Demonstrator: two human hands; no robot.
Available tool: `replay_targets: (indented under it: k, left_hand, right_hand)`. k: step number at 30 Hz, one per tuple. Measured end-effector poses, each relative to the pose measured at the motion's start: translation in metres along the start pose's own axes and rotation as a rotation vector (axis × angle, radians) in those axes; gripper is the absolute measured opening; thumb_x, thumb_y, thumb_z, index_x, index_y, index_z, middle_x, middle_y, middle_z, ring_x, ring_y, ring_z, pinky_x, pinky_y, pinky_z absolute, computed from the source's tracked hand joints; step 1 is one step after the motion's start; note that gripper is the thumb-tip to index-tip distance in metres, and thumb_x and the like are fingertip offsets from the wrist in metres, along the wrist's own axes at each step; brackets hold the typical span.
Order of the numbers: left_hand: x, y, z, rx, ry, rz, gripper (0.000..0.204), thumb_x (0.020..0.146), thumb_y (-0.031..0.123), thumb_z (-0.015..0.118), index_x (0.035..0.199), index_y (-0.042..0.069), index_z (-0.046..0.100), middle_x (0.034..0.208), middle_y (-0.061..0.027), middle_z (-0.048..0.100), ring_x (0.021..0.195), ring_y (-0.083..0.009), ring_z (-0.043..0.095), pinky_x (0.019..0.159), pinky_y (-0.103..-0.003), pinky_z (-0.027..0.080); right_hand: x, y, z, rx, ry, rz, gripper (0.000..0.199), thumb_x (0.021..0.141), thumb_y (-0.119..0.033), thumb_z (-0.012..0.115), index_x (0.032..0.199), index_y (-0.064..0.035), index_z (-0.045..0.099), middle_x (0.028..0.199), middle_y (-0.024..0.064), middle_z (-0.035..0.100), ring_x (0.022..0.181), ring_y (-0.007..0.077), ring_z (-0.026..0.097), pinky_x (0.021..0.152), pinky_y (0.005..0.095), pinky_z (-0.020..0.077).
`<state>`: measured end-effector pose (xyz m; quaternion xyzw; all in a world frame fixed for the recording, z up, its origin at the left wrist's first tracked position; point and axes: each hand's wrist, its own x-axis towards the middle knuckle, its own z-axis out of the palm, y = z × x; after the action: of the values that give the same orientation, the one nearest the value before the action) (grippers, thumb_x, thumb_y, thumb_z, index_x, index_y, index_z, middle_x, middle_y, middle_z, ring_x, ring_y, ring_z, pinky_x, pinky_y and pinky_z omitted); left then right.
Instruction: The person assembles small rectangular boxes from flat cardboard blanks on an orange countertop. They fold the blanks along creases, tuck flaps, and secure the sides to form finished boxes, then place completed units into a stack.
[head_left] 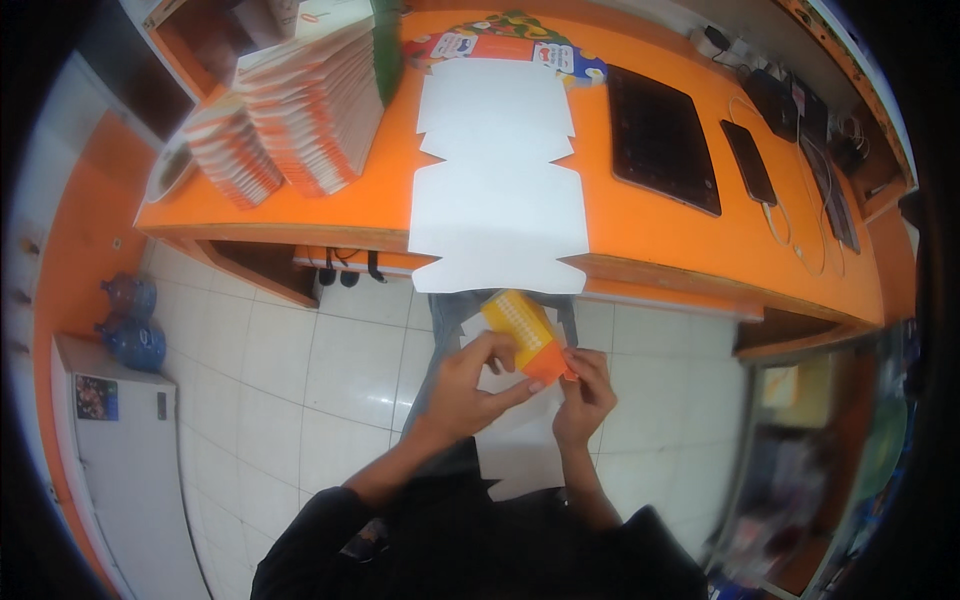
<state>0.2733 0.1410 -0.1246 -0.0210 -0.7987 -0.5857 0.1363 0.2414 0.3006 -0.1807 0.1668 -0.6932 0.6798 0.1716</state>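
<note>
**Small yellow-and-orange box held between two hands above the lap**

The small box (520, 328) is held over the person's lap, just short of the desk (365, 208). It is tilted, its yellow end pointing up and to the left, its orange end down and to the right, between the hands. Whether the orange end is fully closed cannot be told.

The left hand (466, 394) has the box in its grip: bent fingers lie against the yellow left side, while the thumb reaches across below to press on the lower edge of the orange end. The right hand (585, 395) is at the opposite side, its grip a pinch, with thumb and fingertips together on the lower right corner of the orange end.

The left forearm comes up from the lower left, slanting inward, its black sleeve ending well below the wrist. The right forearm stands steeper and leans slightly left as it rises, with the fingers curled in toward the box.

Beneath the hands, a white cut card (520, 455) lies on the lap. Beyond the box, a larger white card (500, 205) with notched sides lies on the desk, its near end jutting past the edge. Stacked folded cartons (310, 120) stand left of it; a tablet (662, 140) and a phone (748, 165) lie to the right.
</note>
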Motion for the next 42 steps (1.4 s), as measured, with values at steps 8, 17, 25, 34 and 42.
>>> replay_targets:
  k: [8, 17, 25, 34, 42]
  left_hand:
    - [-0.012, -0.005, 0.027, -0.591, 0.350, 0.165, 0.024, 0.082, -0.001, 0.068, 0.095, 0.003, 0.048, 0.109, -0.0097, 0.046, 0.102, -0.0153, 0.052, 0.087, -0.029, 0.046]
    - [-0.009, -0.012, 0.011, -0.310, 0.238, 0.004, 0.027, 0.086, -0.003, 0.061, 0.110, -0.004, 0.051, 0.114, -0.0121, 0.051, 0.103, -0.0164, 0.056, 0.091, -0.030, 0.047]
    - [-0.015, -0.017, 0.006, -0.362, 0.314, -0.072, 0.021, 0.092, 0.001, 0.057, 0.110, -0.006, 0.050, 0.102, -0.0117, 0.060, 0.098, -0.0130, 0.058, 0.080, -0.028, 0.053]
    - [-0.006, -0.021, -0.005, 0.242, 0.242, 0.181, 0.012, 0.076, -0.005, 0.071, 0.082, -0.002, 0.061, 0.091, -0.0159, 0.065, 0.087, -0.0256, 0.065, 0.075, -0.030, 0.050]
    - [-0.021, -0.026, 0.011, 0.064, 0.319, 0.064, 0.015, 0.078, -0.003, 0.071, 0.093, -0.002, 0.068, 0.094, -0.0147, 0.068, 0.085, -0.0242, 0.068, 0.074, -0.028, 0.052]
  right_hand:
    - [-0.023, -0.008, 0.035, 0.433, 0.035, 0.170, 0.030, 0.078, 0.013, 0.063, 0.106, 0.0035, 0.057, 0.108, 0.0176, 0.064, 0.100, 0.0211, 0.060, 0.087, 0.0316, 0.0466]
    - [-0.019, -0.005, 0.037, 0.190, -0.103, 0.183, 0.021, 0.077, 0.011, 0.067, 0.097, 0.0045, 0.065, 0.108, 0.0172, 0.065, 0.102, 0.0223, 0.062, 0.090, 0.0311, 0.0467]
    - [0.003, -0.004, 0.020, 0.129, -0.213, 0.171, 0.023, 0.073, 0.011, 0.069, 0.094, 0.0018, 0.069, 0.100, 0.0147, 0.070, 0.100, 0.0242, 0.065, 0.089, 0.0333, 0.0497]
    - [0.012, -0.007, 0.014, 0.263, -0.186, 0.256, 0.015, 0.078, 0.007, 0.069, 0.092, 0.0023, 0.068, 0.099, 0.0175, 0.068, 0.098, 0.0251, 0.063, 0.089, 0.0333, 0.0476]
    - [0.005, -0.007, 0.029, 0.234, -0.202, 0.361, 0.014, 0.077, 0.005, 0.072, 0.091, 0.0003, 0.069, 0.101, 0.0154, 0.068, 0.098, 0.0235, 0.063, 0.084, 0.0309, 0.0486]
